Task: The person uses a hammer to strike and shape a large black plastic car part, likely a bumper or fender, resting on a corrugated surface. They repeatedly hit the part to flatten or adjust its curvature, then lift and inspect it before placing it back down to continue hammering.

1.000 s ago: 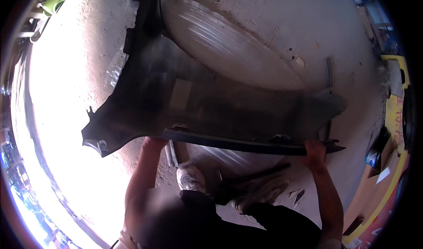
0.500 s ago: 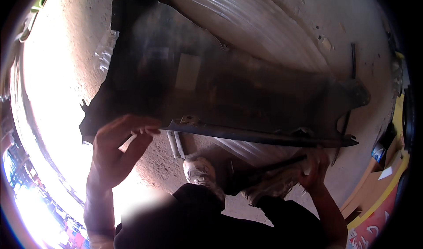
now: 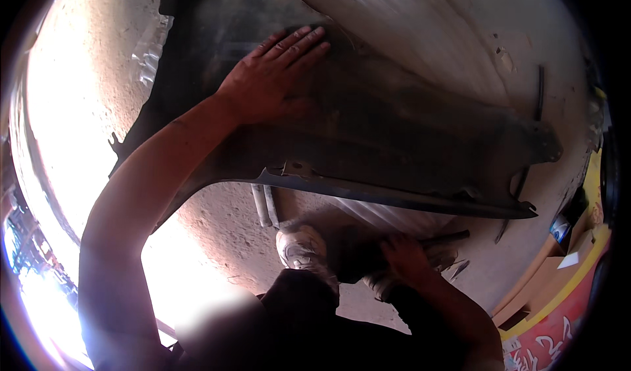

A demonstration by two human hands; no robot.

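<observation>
A large dark, curved sheet panel (image 3: 394,147), shaped like a car fender, lies across the floor in front of me. My left hand (image 3: 273,75) rests on its face near the upper middle, fingers spread and flat. Below the panel's lower rim, my right hand (image 3: 404,256) is down by a dark object (image 3: 355,259) and a dark bar (image 3: 447,238) near my feet; its fingertips are in shadow, so their grip is unclear. Two pale, narrow rods (image 3: 261,203) poke out from under the panel, above my left shoe (image 3: 296,246).
Dusty concrete floor (image 3: 460,16) surrounds the panel, with a thin dark rod (image 3: 540,92) at the right and crumpled clear plastic (image 3: 148,59) at the left. Cardboard boxes (image 3: 539,285) and a yellow-and-red object (image 3: 539,345) line the right side. Strong glare covers the left.
My left hand has left the panel's lower edge and moved up onto its face. My right hand has released the right end of that edge and moved down and left.
</observation>
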